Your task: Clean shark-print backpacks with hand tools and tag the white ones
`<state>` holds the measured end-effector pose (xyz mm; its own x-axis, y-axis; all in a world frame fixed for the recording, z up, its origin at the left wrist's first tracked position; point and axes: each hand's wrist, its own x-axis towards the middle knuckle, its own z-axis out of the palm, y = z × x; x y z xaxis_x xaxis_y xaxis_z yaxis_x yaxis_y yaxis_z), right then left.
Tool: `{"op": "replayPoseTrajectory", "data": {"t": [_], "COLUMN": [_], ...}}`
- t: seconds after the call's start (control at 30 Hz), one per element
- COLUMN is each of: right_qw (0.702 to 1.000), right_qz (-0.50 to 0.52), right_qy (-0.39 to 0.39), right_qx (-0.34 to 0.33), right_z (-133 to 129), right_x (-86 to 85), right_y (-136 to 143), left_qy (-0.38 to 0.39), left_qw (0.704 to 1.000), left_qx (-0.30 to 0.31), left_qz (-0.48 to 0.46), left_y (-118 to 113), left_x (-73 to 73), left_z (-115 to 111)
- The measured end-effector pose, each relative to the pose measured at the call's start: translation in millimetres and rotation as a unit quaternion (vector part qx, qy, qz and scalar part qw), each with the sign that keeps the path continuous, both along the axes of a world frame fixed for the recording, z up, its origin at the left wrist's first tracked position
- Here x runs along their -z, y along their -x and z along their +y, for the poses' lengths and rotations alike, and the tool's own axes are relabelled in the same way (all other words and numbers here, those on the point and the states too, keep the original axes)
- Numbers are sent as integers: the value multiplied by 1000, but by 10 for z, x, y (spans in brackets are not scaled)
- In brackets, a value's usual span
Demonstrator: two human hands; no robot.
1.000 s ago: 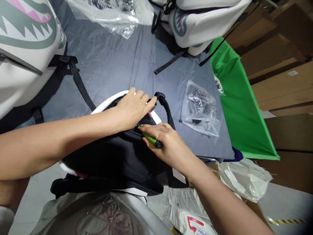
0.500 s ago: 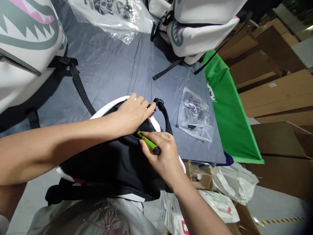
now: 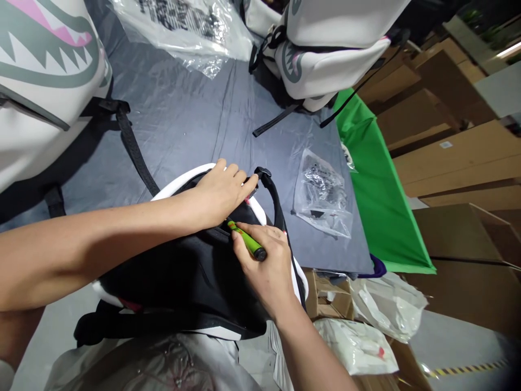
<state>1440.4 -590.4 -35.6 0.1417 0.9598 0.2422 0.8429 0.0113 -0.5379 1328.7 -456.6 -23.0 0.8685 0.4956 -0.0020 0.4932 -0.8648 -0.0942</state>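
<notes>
A black backpack [image 3: 175, 277] with white edging lies at the near edge of the table, its black side facing up. My left hand [image 3: 222, 193] is closed over its upper part, the fingers bent around the edge near a buckled strap. In a pinch between thumb and fingers, my right hand [image 3: 268, 260] holds a green pen-like tool [image 3: 248, 239] with a black end. Its front end points at the black fabric just under my left hand. Whether the tip touches the fabric is hidden.
White backpacks with a shark-mouth print [image 3: 49, 65] stand at the left and at the back [image 3: 325, 60]. Clear plastic bags [image 3: 323, 195] lie on the grey-covered table [image 3: 183, 119]. A green fabric bin [image 3: 382, 190], cardboard boxes [image 3: 459, 157] and white plastic packages [image 3: 358, 345] are to the right.
My right hand and the green tool have barely shifted, slightly to the left. My left hand keeps its hold on the backpack. The view has moved a little.
</notes>
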Motion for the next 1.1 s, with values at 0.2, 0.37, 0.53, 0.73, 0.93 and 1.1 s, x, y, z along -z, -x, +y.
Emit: {"op": "replayPoseTrajectory", "data": {"t": [0.2, 0.37, 0.53, 0.73, 0.93, 1.1], "right_qw": [1000, 1000, 1000, 1000, 999, 999], "right_qz": [9, 19, -18, -8, -22, 44], "right_qy": [-7, -5, -4, -2, 28, -1], "right_qx": [6, 10, 6, 4, 4, -2], "right_z": [19, -2, -20, 3, -45, -28], "right_x": [15, 11, -17, -10, -69, -31], "right_y": [32, 19, 4, 10, -71, 3], "left_qy": [-2, -8, -4, -6, 33, 141], "left_qw": [1000, 1000, 1000, 1000, 999, 979], "left_qx": [-5, 3, 0, -2, -12, -118], "left_qz": [-9, -17, -18, -13, 18, 86], "left_y": [-1, 14, 27, 7, 80, 327], "left_x": [22, 41, 27, 35, -127, -340], "left_z": [2, -1, -5, -14, 8, 63]}}
